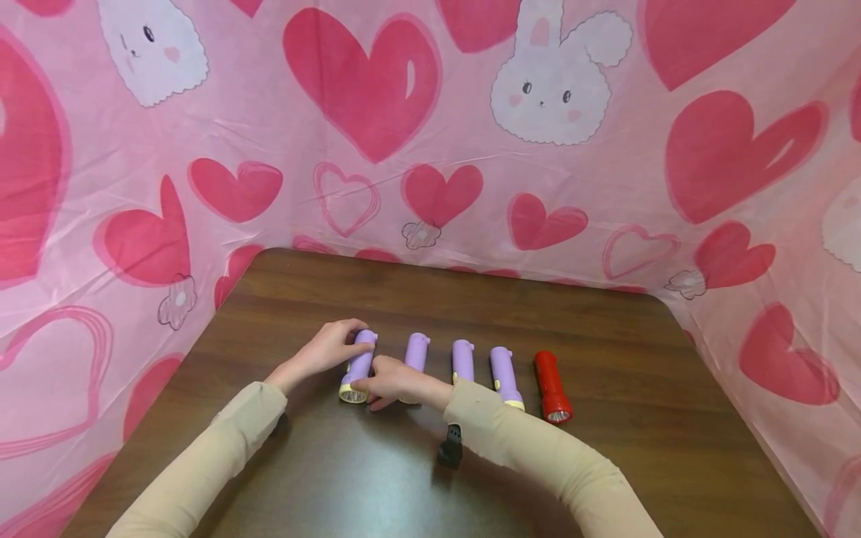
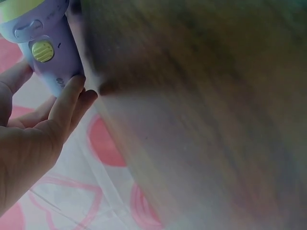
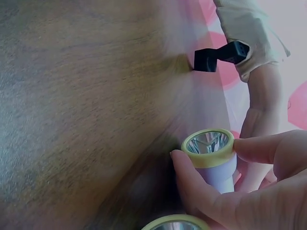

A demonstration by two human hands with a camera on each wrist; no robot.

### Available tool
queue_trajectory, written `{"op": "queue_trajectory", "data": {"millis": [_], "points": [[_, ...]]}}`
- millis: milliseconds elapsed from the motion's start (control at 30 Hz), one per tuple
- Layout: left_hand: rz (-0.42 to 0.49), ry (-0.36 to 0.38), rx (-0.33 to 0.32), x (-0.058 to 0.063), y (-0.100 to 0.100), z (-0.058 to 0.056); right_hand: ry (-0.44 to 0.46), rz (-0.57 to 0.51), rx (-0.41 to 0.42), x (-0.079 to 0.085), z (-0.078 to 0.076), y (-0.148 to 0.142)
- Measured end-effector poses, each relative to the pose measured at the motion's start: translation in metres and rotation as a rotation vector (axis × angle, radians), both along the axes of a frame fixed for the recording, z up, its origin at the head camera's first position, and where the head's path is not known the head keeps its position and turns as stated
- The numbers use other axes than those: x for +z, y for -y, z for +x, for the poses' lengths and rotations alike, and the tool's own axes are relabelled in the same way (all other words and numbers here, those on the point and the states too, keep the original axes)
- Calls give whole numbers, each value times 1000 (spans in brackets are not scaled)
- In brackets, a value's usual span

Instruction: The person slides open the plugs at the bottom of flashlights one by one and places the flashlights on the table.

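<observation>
One purple flashlight, nearest of five to the counter's left edge, is pinched at its tail by our left hand, at its lens end by our right hand. We judge this as adjusting its placement; next calls for even release.

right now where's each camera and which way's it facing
Head: on the head, facing forward and down; shows sleeves, left grip and right grip.
Left wrist: on that wrist, facing the left grip and leftmost purple flashlight.
Right wrist: likewise, facing right grip at that flashlight's lamp end; left forearm behind.
Both wrist views share that flashlight.
</observation>
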State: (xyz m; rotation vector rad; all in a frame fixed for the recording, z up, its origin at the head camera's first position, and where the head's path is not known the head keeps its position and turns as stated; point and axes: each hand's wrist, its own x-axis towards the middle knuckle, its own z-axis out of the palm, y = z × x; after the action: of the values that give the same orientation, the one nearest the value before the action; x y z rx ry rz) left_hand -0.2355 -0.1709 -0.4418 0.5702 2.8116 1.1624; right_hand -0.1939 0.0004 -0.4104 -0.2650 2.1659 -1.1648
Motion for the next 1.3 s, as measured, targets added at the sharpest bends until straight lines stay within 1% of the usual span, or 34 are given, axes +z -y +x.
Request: {"op": "queue_trajectory", "data": {"millis": [167,367,500,800,1167,1300], "points": [[8,-28,11,2,0,1,12,-34,-6,1,1,1],[21,-65,26,8,0,3,16,-77,-12,1,0,1],[24,-81,30,12,-1,5,16,-77,-15,3,-1,1],[46,-122,80,25,-4,5,-48,-64,-54,8,-4,-3],[86,-124,102,38,-9,7,-90,-52,-58,14,-5,-7],[94,-140,111,42,-11,8,-130,-37,-48,15,-5,-10]]}}
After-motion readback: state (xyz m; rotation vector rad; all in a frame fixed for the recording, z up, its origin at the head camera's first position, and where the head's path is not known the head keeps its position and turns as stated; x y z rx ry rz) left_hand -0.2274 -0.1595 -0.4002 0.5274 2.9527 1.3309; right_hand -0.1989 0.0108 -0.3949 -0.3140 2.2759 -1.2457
